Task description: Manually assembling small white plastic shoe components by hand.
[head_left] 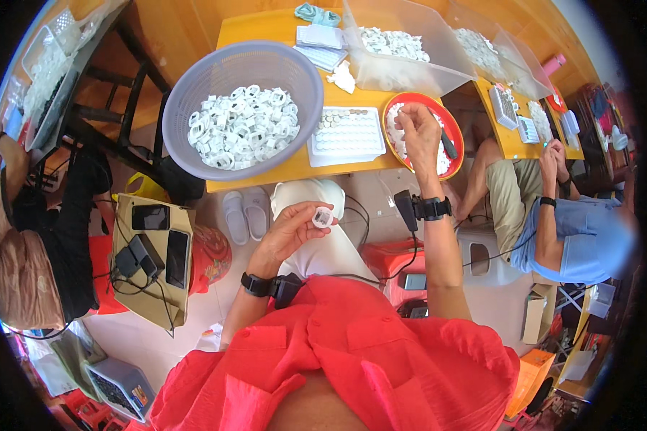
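Between the thumb and fingers of my left hand [292, 228] is a small round white plastic part [323, 217] with a darker middle, held above my lap. My right hand [418, 133] is over a red bowl [457, 128] of small white pieces, its fingertips pinched together; whatever they hold is too small to make out. A dark-handled tool [448, 144] lies against the bowl's right side. Left of the bowl sits a white tray [346, 157] with rows of round pockets, some with metallic discs at its far edge. A grey-purple basin [183, 93] heaped with white plastic parts [244, 126] stands farther left.
A clear plastic bin [410, 72] of white parts stands behind the tray on the yellow table [266, 25]. Stacked trays [320, 47] lie near it. Cables run from my wrist bands. Co-workers sit at left and right; a cardboard box [140, 276] with phones is at left.
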Demonstrator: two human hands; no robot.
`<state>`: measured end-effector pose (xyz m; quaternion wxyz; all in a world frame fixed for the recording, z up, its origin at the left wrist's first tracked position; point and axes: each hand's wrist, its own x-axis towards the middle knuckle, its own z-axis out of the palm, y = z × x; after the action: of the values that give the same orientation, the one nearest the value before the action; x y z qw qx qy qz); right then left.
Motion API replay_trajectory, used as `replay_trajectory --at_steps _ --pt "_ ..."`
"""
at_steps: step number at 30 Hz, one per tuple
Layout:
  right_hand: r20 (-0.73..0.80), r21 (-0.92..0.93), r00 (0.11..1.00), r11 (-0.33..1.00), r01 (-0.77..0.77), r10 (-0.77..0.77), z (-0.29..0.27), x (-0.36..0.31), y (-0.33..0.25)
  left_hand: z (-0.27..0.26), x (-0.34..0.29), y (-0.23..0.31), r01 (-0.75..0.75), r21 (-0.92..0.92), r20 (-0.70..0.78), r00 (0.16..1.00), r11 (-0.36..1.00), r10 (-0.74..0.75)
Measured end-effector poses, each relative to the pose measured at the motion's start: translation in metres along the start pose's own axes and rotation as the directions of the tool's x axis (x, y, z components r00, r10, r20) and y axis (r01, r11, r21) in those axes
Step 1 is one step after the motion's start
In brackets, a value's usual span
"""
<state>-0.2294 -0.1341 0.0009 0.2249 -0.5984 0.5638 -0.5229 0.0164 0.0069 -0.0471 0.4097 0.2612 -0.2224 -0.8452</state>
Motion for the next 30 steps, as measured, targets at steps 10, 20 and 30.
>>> replay_trajectory --at_steps 10,20,30 --pt "0.336 0.787 0.863 0.391 -0.478 0.377 0.001 -0.012 0.003 -0.003 -0.004 -0.001 -0.001 -0.010 0.013 1.000 1.000 0.001" --pt "0.374 0.615 0.883 0.636 -0.466 0.284 0.000 -0.037 -0.048 0.023 0.006 0.027 -0.134 -0.061 -0.026 0.991 0.989 0.133" --pt "0.272 0.275 0.962 0.960 -0.061 -0.017 0.014 -0.102 -0.108 0.048 0.004 0.037 -0.215 -0.050 -0.058 0.976 0.975 0.212"
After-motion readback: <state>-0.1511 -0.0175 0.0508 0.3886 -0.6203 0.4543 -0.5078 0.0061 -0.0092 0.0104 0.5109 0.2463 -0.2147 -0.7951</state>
